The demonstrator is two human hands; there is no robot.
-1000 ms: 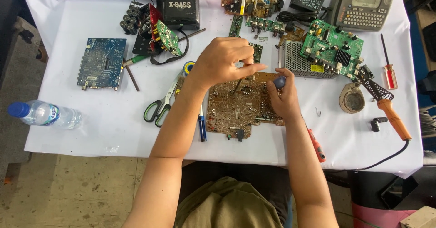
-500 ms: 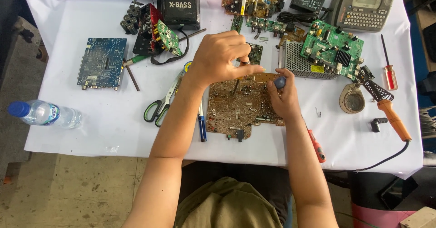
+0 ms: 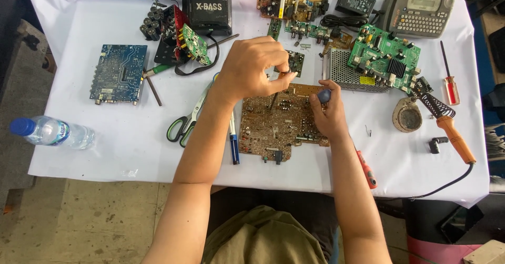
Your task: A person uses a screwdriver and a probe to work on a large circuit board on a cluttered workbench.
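Observation:
A brown circuit board point(image 3: 281, 127) lies flat on the white-covered table point(image 3: 105, 138) in front of me. My left hand point(image 3: 255, 67) hovers over the board's upper edge, fingers pinched on a thin dark tool point(image 3: 274, 100) whose tip points down at the board. My right hand point(image 3: 329, 114) rests on the board's right side and grips a small blue-topped object point(image 3: 324, 95); what it is I cannot tell.
Green-handled scissors point(image 3: 184, 124) and a blue pen point(image 3: 233, 143) lie left of the board. A blue board point(image 3: 118, 73), a water bottle point(image 3: 50, 132), a black radio point(image 3: 208, 3), a green board point(image 3: 384, 59), an orange-handled soldering iron point(image 3: 447, 130), red screwdrivers point(image 3: 451, 82) and a label printer point(image 3: 415, 14) surround it.
My left hand has shifted slightly over the board's top edge with the thin tool. My right hand stays on the board.

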